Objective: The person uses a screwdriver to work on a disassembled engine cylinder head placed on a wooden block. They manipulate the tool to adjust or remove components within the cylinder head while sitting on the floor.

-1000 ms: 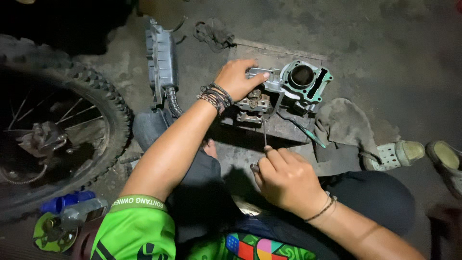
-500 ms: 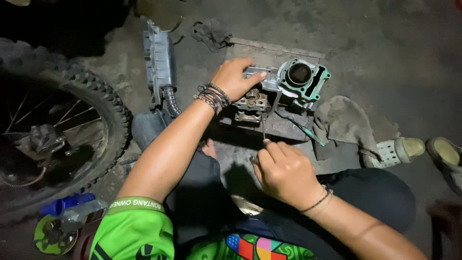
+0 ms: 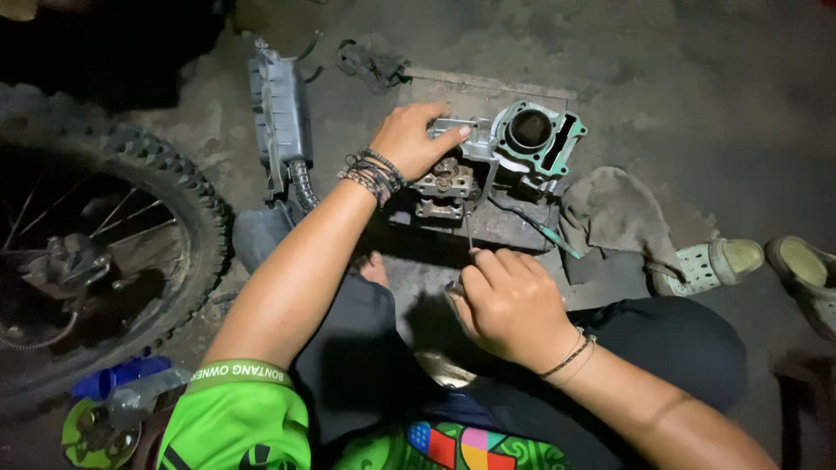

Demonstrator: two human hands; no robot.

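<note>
Now the left hand (image 3: 416,137) lies on the grey engine head (image 3: 448,178), fingers curled over its top edge and gripping it. Just right of the engine head stands the green-rimmed cylinder (image 3: 535,135). Below the engine head, the right hand (image 3: 509,305) pinches a thin screwdriver (image 3: 468,231), tip touching the engine head. Right of it lies a rag (image 3: 614,213).

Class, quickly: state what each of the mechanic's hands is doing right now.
Left hand: closed, gripping the cylinder head from above.
Right hand: closed on a thin screwdriver, its tip against the cylinder head.
</note>
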